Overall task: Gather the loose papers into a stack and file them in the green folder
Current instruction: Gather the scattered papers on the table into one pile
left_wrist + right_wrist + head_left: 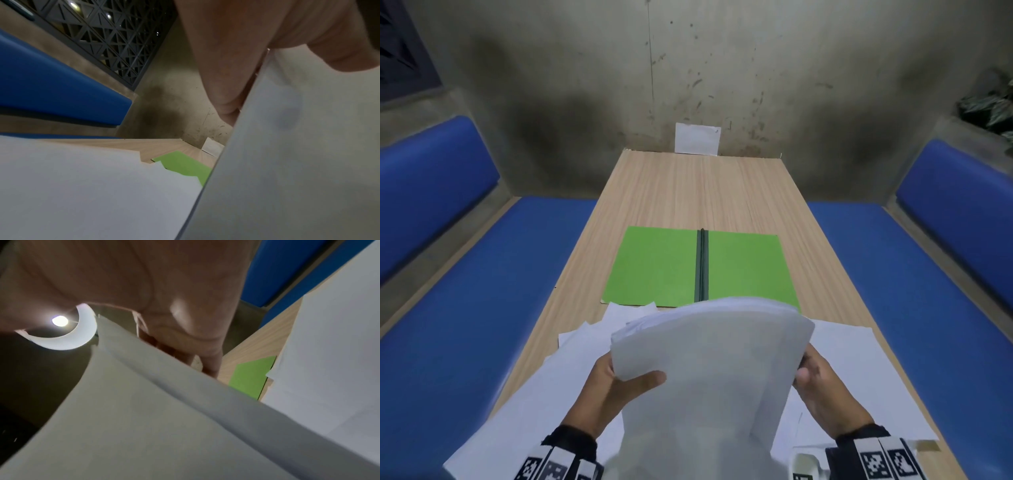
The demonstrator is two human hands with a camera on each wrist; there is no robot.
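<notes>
Stack of papers [709,356]: thin white sheets, matte, held up above the near end of the tabletop [688,192], the far edge bowed into a soft arch; the sheet ends fan slightly at the left far corner.

Left hand [613,387]: grips the left edge of the stack, thumb pressed flat on the top sheet, fingers hidden beneath.

Right hand [822,387]: grips the right edge, fingers curled round it, thumb at the paper's side.

Loose papers [859,370]: flat white sheets spread on the near tabletop, overlapping at odd angles, some under the raised stack; a few corners at the left lie over the near edge of the folder.

Green folder [654,263]: bright green card, smooth, lying open and flat in the middle of the tabletop, two rectangular leaves joined by a dark narrow spine [701,263].

Tabletop: long, pale wood-grain laminate with fine straight lines.

Benches [465,274]: blue padded seats and backs on both sides.

Wall [722,68]: rough grey concrete, stained and speckled, at the far end, a small white card [697,138] standing against it.
</notes>
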